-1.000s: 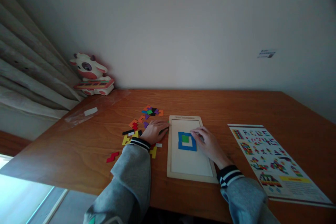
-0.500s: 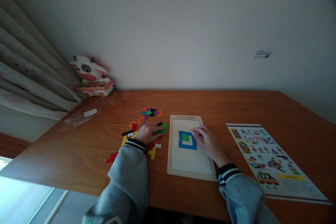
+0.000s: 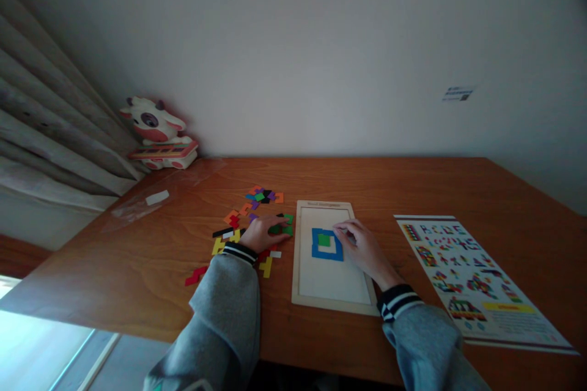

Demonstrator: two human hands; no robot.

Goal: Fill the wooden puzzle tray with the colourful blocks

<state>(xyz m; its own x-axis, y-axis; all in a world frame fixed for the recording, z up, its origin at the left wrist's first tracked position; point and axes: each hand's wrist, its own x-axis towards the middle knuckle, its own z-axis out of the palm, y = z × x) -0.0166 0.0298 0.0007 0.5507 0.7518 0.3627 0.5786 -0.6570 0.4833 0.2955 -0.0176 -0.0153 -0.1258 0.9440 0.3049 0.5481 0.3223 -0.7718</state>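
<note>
Head view shows our left hand (image 3: 259,233) at the loose green pieces (image 3: 288,230), fingers parted; we cannot tell whether it grips one. Our right hand (image 3: 367,252) bends its fingertips over the blue outline (image 3: 316,252) in the framed board (image 3: 296,275), its hold unclear, with a green block (image 3: 323,240) inside that outline. We judge this as sorting and arranging; such flat pieces call for a fingertip pinch. The wooden worktop (image 3: 394,186) also bears a printed sheet (image 3: 470,278) and cow toy (image 3: 158,134), near a pale wall (image 3: 316,67).

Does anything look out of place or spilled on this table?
Just one thing: a crumpled clear plastic wrapper on the left of the brown wooden table, looking like stray packaging. Nothing looks spilled or broken.
</note>
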